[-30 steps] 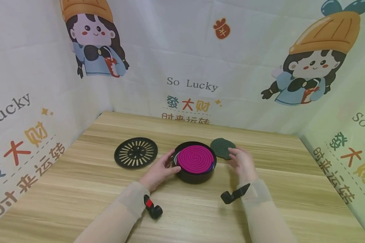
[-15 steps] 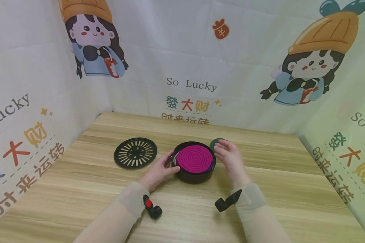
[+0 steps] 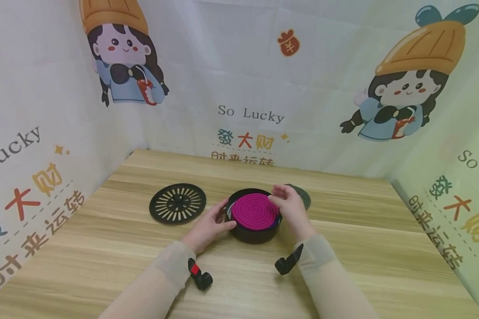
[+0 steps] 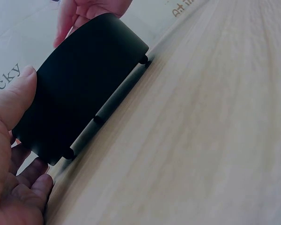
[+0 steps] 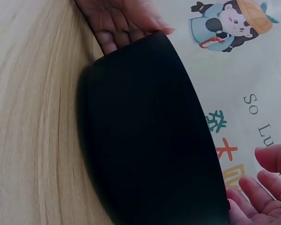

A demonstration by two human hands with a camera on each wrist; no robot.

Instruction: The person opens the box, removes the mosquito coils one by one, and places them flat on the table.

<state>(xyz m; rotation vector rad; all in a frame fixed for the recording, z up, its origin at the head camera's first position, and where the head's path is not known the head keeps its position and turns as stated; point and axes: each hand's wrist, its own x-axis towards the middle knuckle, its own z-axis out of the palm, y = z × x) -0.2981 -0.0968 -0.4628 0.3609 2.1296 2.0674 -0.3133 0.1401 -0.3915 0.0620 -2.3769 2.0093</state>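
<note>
A slotted black disc (image 3: 177, 204) lies flat on the wooden table (image 3: 243, 283); just to its right, the left hand (image 3: 207, 228) grips the side of a round black container (image 3: 255, 235), thumb and fingers spread around its wall. Inside the container, near its rim, sits a magenta spiral coil (image 3: 252, 212). At the container's right rim is the right hand (image 3: 292, 208), fingers loosely bent and thumb apart, its contact with the coil indeterminable, partly hiding a dark green coil (image 3: 304, 197) on the table behind.

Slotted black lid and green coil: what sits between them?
In the head view: the black pot with the pink coil, plus the left hand and right hand.
</note>
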